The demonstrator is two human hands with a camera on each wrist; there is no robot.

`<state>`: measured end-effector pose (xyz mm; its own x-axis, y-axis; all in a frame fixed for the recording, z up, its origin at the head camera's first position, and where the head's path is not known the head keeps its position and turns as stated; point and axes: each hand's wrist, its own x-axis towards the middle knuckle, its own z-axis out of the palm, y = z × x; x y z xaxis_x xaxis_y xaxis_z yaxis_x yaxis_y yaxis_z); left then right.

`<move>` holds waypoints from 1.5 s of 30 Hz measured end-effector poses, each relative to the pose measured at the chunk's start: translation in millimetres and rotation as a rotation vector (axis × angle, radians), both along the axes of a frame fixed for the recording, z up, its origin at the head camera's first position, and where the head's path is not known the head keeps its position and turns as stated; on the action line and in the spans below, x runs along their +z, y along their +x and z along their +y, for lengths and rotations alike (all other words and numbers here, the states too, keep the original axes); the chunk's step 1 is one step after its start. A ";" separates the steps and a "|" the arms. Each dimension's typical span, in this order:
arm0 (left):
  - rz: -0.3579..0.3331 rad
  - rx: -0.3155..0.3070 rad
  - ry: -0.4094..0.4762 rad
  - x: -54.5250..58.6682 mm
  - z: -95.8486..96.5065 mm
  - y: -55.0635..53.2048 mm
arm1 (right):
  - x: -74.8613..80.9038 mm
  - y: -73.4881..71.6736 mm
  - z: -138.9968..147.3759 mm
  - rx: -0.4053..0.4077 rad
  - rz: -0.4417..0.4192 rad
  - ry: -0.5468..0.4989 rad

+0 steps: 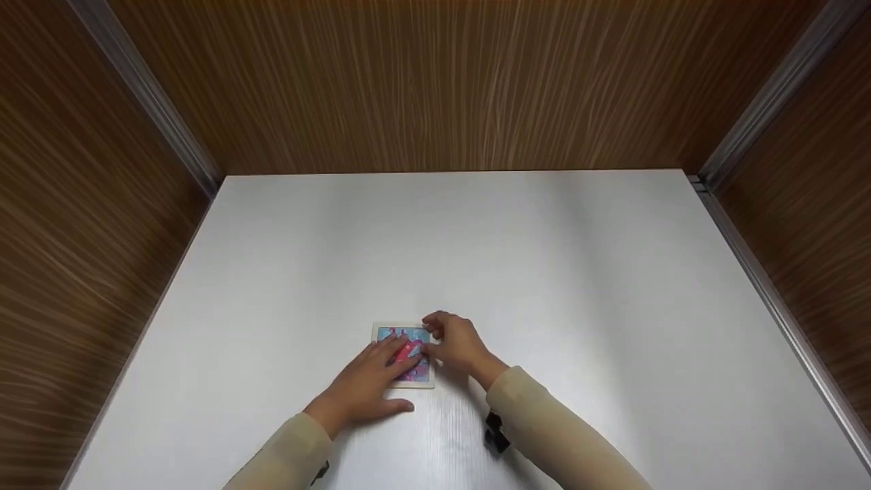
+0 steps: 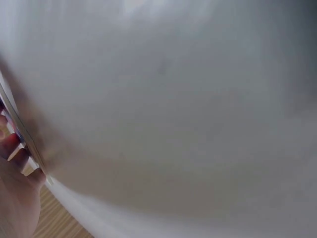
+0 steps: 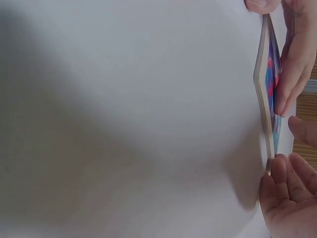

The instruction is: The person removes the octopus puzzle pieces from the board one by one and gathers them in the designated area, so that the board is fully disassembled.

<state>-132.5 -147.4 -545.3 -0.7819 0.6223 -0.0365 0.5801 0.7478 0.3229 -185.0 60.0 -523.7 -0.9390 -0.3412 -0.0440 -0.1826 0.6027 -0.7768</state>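
Slip risk: the square, pale-edged board with a blue, pink and red picture (image 1: pixel 422 373), on the flat white tabletop (image 1: pixel 442 258), could have slid or swivelled if the bare left hand (image 1: pixel 367 386), fingers spread over the board's picture, pressed unevenly. Bare right hand (image 1: pixel 461 345): fingers bent at the board's far right corner; pinching or merely touching, couldn't tell. Counted: one board, one tabletop, two hands, two beige cloth sleeves (image 1: pixel 568 435).

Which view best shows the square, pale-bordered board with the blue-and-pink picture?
Head view: it sees the board from above, though the left hand partly covers it. Right wrist: pale edge, narrow sliver of face. Left wrist: mostly thin edge, far left.
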 end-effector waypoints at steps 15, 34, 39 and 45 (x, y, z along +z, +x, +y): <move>-0.004 -0.009 0.020 2.3 0.9 0.4 | -4.3 -3.8 2.6 -0.029 -0.096 -0.073; -0.011 0.002 0.002 1.0 1.5 0.3 | -6.5 -5.6 0.8 -0.115 -0.089 -0.246; -0.006 -0.005 0.004 -1.1 1.4 0.7 | -9.6 -6.1 -0.4 -0.143 -0.079 -0.244; 0.003 -0.015 0.021 -2.2 1.4 0.9 | -12.7 -6.0 -0.3 -0.146 -0.054 -0.200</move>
<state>-131.7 -146.0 -547.6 -0.7723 0.6349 -0.0212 0.5923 0.7318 0.3371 -190.9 59.8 -536.4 -0.9771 -0.2090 -0.0408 -0.0597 0.4529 -0.8895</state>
